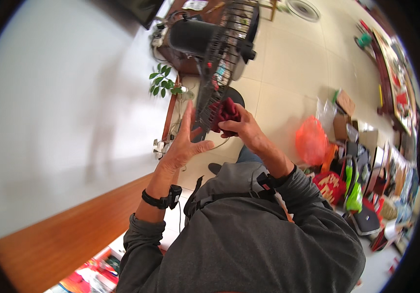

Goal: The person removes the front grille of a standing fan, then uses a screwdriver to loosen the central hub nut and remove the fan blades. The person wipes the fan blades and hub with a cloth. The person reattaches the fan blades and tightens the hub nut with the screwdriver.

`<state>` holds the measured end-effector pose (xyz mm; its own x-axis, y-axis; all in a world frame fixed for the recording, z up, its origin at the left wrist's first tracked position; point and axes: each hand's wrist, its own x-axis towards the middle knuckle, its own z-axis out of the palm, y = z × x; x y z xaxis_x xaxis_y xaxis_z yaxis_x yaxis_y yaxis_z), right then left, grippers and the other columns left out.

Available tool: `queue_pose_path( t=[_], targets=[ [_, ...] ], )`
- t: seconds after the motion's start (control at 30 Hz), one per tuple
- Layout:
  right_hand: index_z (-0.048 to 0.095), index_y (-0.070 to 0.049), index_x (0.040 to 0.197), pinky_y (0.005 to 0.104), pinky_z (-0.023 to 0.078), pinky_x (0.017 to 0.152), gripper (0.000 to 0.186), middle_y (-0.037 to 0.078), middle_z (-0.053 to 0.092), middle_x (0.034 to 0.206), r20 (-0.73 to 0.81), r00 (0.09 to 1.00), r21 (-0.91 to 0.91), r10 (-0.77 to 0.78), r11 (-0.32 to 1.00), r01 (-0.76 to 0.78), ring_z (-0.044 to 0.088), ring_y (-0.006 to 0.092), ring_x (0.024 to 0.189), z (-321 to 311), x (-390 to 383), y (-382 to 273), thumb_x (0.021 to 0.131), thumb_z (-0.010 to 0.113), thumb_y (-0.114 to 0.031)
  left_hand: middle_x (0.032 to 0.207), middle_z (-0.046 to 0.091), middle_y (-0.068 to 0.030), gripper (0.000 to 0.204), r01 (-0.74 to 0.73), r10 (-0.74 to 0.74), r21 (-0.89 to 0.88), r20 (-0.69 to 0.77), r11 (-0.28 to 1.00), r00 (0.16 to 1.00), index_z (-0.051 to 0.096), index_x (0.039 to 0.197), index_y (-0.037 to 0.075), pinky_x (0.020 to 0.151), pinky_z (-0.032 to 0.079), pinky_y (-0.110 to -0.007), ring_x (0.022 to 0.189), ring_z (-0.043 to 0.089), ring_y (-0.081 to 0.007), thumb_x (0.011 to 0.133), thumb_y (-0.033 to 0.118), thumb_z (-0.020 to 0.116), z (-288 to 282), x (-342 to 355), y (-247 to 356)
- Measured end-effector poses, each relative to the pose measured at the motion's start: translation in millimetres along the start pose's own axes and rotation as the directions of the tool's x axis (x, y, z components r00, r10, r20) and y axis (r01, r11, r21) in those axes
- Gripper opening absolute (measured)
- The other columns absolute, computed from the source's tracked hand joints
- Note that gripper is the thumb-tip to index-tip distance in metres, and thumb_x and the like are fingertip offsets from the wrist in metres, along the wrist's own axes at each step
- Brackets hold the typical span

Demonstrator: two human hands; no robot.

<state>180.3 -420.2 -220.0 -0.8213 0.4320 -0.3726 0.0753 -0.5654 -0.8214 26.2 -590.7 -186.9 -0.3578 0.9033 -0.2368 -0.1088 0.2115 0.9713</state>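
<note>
A black standing fan [193, 36] is in front of me, its wire guard [215, 58] seen nearly edge-on and partly blurred. My right hand [250, 131] grips a crumpled dark red cloth [227, 115] against or very close to the guard's lower part. On the other side of that lower rim, my left hand [184, 146] has its fingers stretched and thumb apart, with nothing in it. Whether its fingertips touch the wires I cannot tell. Cloth and hands hide part of the fan's stand.
A leafy green plant [163, 80] grows by the white wall [58, 97] at left. Cables and a socket [159, 148] lie low beside it. To the right, an orange-red plastic bag [311, 140] and piled bags and boxes crowd the tiled floor [288, 63].
</note>
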Motion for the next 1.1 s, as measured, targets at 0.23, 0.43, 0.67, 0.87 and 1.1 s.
queue_pose_path(
  t=[0.23, 0.43, 0.67, 0.87, 1.1],
  targets=[
    [0.056, 0.005, 0.134, 0.0301, 0.057, 0.085, 0.058, 0.012, 0.070, 0.112, -0.174, 0.984, -0.018, -0.029, 0.999, 0.026, 0.067, 0.0153, 0.096, 3.2, 8.0, 27.9, 0.087, 0.083, -0.017, 0.172, 0.022, -0.0169, 0.130, -0.054, 0.059, -0.056, 0.079, 0.997, 0.995, -0.005, 0.171, 0.011, 0.127, 0.030, -0.044, 0.158, 0.029, -0.0307, 0.081, 0.023, 0.088, 8.4, 23.4, 2.2],
    [0.058, 0.004, 0.138, 0.0296, 0.055, 0.092, 0.055, 0.009, 0.071, 0.120, -0.222, 0.907, 0.178, -0.357, 0.900, 0.398, 0.066, 0.0142, 0.107, 38.0, 43.8, 7.4, 0.094, 0.082, -0.017, 0.165, 0.035, -0.0151, 0.115, -0.077, 0.075, 0.032, 0.060, 0.997, 0.995, 0.012, 0.168, 0.003, 0.125, 0.033, -0.041, 0.151, 0.038, -0.0268, 0.084, 0.028, 0.086, 19.3, 25.4, 6.0],
    [0.068, -0.007, 0.126, 0.0364, 0.057, 0.079, 0.037, 0.015, 0.075, 0.103, -0.226, 0.814, -0.325, -0.535, 0.829, 0.454, 0.072, 0.0256, 0.088, 40.2, 54.2, 35.4, 0.097, 0.078, -0.027, 0.165, 0.029, -0.0188, 0.108, -0.167, 0.156, 0.137, 0.090, 0.976, 0.984, 0.001, 0.170, 0.008, 0.122, 0.038, -0.044, 0.148, 0.042, -0.0291, 0.090, 0.015, 0.072, 15.7, 25.7, -3.0],
    [0.074, -0.004, 0.109, 0.0450, 0.053, 0.071, 0.030, 0.019, 0.071, 0.087, -0.086, 0.831, -0.586, -0.549, 0.703, 0.404, 0.066, 0.0374, 0.079, 15.5, 33.1, 59.5, 0.091, 0.080, -0.028, 0.164, 0.031, -0.0183, 0.109, -0.128, 0.126, 0.034, 0.055, 0.991, 0.991, -0.002, 0.171, 0.012, 0.122, 0.039, -0.048, 0.145, 0.044, -0.0314, 0.090, 0.009, 0.071, 14.4, 19.9, -7.4],
    [0.071, 0.002, 0.116, 0.0286, 0.054, 0.076, 0.036, 0.004, 0.074, 0.096, -0.206, 0.963, 0.316, -0.172, 0.920, 0.231, 0.066, 0.0104, 0.085, 21.4, 44.9, 30.9, 0.099, 0.076, -0.029, 0.169, 0.026, -0.0220, 0.113, -0.181, 0.182, 0.058, 0.002, 0.982, 0.983, -0.010, 0.171, 0.013, 0.126, 0.033, -0.052, 0.155, 0.033, -0.0351, 0.090, 0.014, 0.070, 18.8, 20.2, -7.9]
  ],
)
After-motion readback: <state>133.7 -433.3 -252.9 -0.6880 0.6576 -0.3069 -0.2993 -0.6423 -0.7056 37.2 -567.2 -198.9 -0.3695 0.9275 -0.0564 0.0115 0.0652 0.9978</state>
